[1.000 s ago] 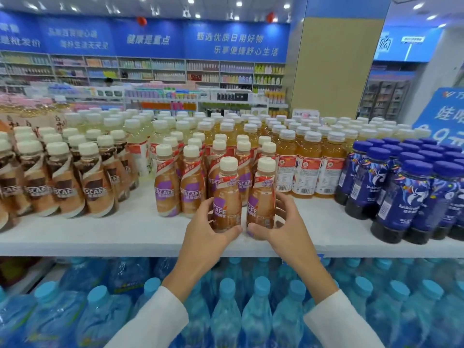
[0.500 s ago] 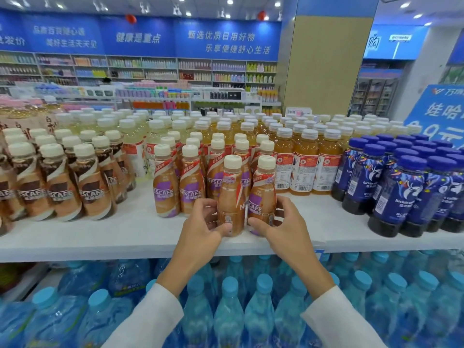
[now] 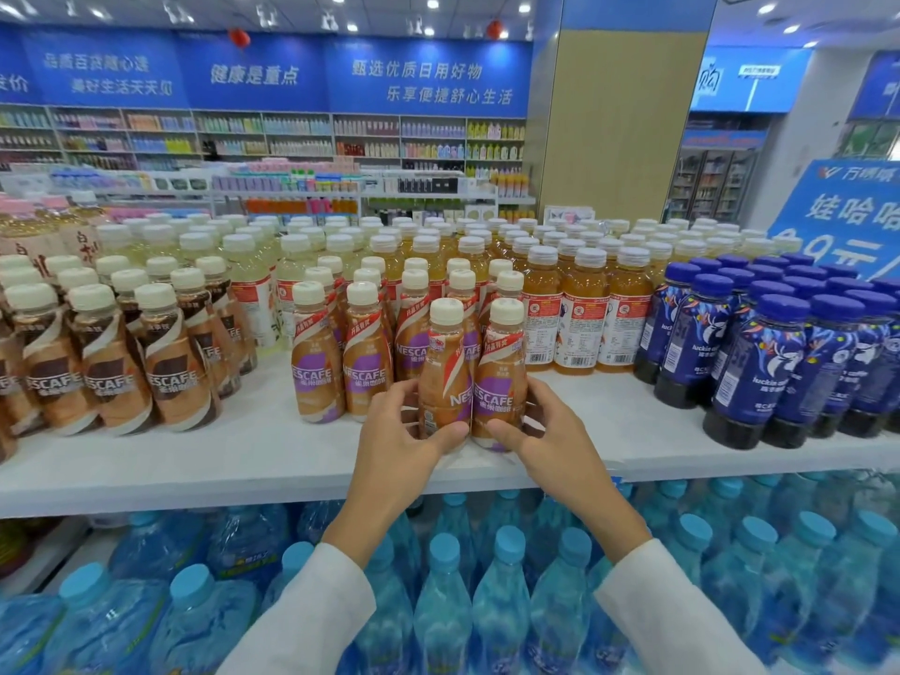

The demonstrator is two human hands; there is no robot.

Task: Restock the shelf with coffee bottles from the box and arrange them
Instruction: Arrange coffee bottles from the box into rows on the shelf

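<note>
Coffee bottles (image 3: 316, 367) of tan plastic, with cream caps and purple-patched labels, stand upright in rows on the white shelf (image 3: 195, 460), about midway along it. Two more of the same kind stand ahead of those rows, nearer the shelf's front edge, side by side and touching. The left hand (image 3: 404, 440) has its grip closed round the front left bottle (image 3: 444, 377), thumb across the lower front and fingers curled round the left side. The right hand (image 3: 555, 440) has its grip closed round the front right bottle (image 3: 501, 382) in the mirrored way, thumb in front and fingers round the right side. Both bottles are upright with their bases on the shelf. The front right bottle shows its brand name to the front, while the front left bottle has its label turned partly aside. Toward the shelf's left end stand brown-labelled coffee bottles (image 3: 107, 377) with cream caps. Toward the right end come orange drink bottles (image 3: 579, 314) with white caps, then dark blue bottles (image 3: 759, 367) with blue caps. Pale yellow bottles (image 3: 253, 265) fill the back of the shelf. Below the front edge, clear water bottles (image 3: 501, 601) with light blue caps are packed close. White sleeves (image 3: 311, 621) cover both forearms.
</note>
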